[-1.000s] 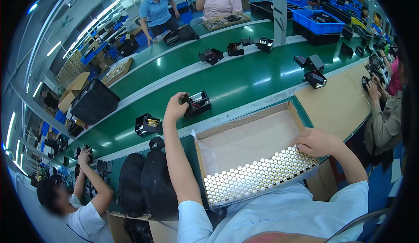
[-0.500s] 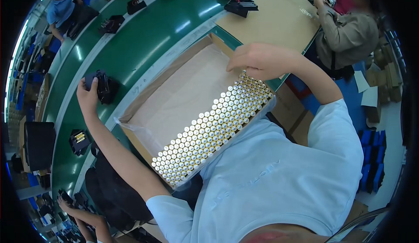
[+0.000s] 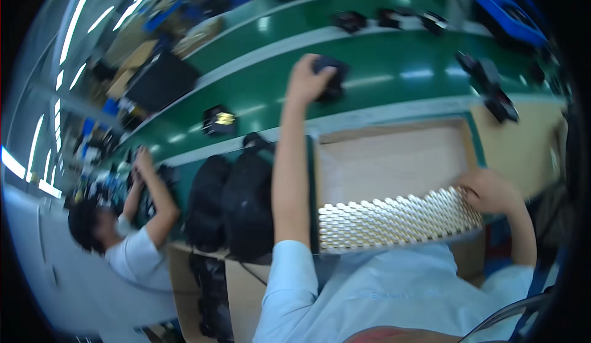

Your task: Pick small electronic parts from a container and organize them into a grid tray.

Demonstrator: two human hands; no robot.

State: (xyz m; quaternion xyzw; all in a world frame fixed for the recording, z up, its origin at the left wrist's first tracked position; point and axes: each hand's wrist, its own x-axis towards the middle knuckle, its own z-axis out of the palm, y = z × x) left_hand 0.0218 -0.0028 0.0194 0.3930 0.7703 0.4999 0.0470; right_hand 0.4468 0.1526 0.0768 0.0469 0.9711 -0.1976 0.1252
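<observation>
My left hand (image 3: 306, 83) reaches out over the green belt, closed around a small black plastic case (image 3: 333, 75); the case's details are smeared by motion. My right hand (image 3: 492, 190) is at the right end of the upright battery cells (image 3: 394, 221), its fingers curled in against them. Whether a cell sits between those fingers is hidden. The cells, gold-sided with silvery tops, stand packed in slanting rows along the near side of a shallow cardboard box (image 3: 394, 130). Bare lining shows across the far part of the box.
Further left on the belt (image 3: 265, 106) lies another black case (image 3: 220, 120) with gold cells in it. More black devices (image 3: 489, 84) lie to the right. A co-worker (image 3: 132, 232) works at far left, beyond black bags (image 3: 231, 201). A brown board (image 3: 523, 137) adjoins the box.
The view has swung left, bringing the co-worker and bags into fuller sight. My left hand still grips the black case; my right hand remains at the right end of the cells.
</observation>
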